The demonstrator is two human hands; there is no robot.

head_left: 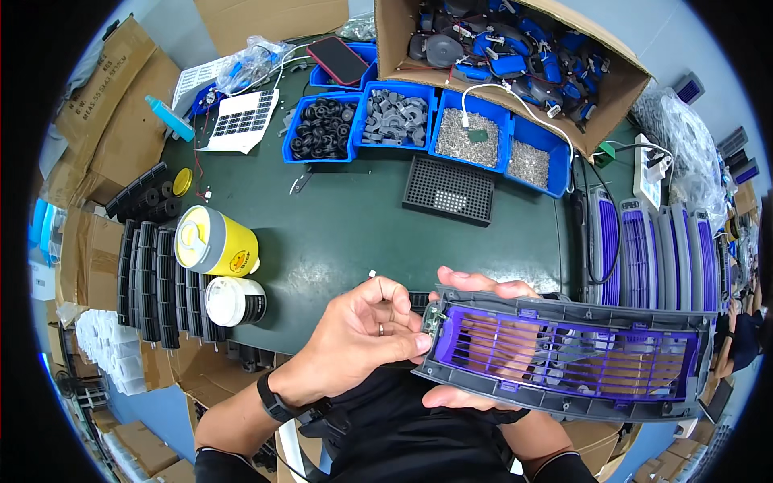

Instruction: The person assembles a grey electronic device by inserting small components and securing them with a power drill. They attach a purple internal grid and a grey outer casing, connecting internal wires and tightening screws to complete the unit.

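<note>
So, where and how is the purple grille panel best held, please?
Probably at the long edges of its grey frame, from beneath, as the right hand does: the purple grille is slatted, and a circuit board sits at the left end.

Assembly workshop: blue parts bins (pixel 535 187), component-filled cardboard box (pixel 392 36), lined-up purple-grey grilles (pixel 640 249).

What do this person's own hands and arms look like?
The left hand and right hand are ungloved. A ring sits on one left finger, a black wristband on that wrist; a dark band partly shows at the right. Black sleeves end above bare forearms.
</note>
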